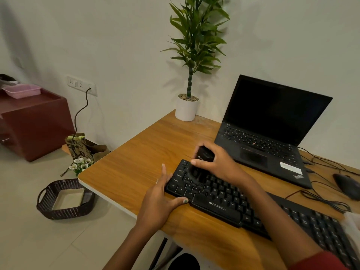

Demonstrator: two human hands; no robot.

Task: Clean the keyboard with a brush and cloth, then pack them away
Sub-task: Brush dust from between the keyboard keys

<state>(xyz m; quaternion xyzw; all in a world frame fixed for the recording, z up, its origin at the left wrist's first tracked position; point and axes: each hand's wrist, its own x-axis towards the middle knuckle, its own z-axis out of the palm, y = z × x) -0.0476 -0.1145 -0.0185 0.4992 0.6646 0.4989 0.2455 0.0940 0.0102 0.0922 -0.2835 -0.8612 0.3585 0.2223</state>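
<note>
The keyboard (233, 203) is a black plastic full-size one, long and flat, lying at a slant along the near right part of the wooden tabletop (148, 152), with its left end close to the tabletop's left edge. I'd guess it's pretty light and rigid, so it'll skate around on that smooth wood grain finish if you scrub without bracing it. The keycaps are small and a bit wobbly, so light strokes are better than digging in.

The left hand (161, 199) is doing exactly that bracing: fingers laid straight along the left end, thumb resting on the front edge by the bottom row, not really clenched on anything. The right hand (216, 162) is wrapped around the brush (202, 158), a chunky black thing with a smooth, hard-looking handle, held over the top left keys. The bristle end is blurred, so I can't tell how soft it is or whether it's touching the keys. A fat handle like that is best held around the middle.

Something pale sits at the far right edge of the view, maybe the cloth, but it's too cut off to tell. On the floor by the tabletop's left corner there's a dark woven basket (58, 211), looks stiff, probably where the stuff gets packed.
</note>
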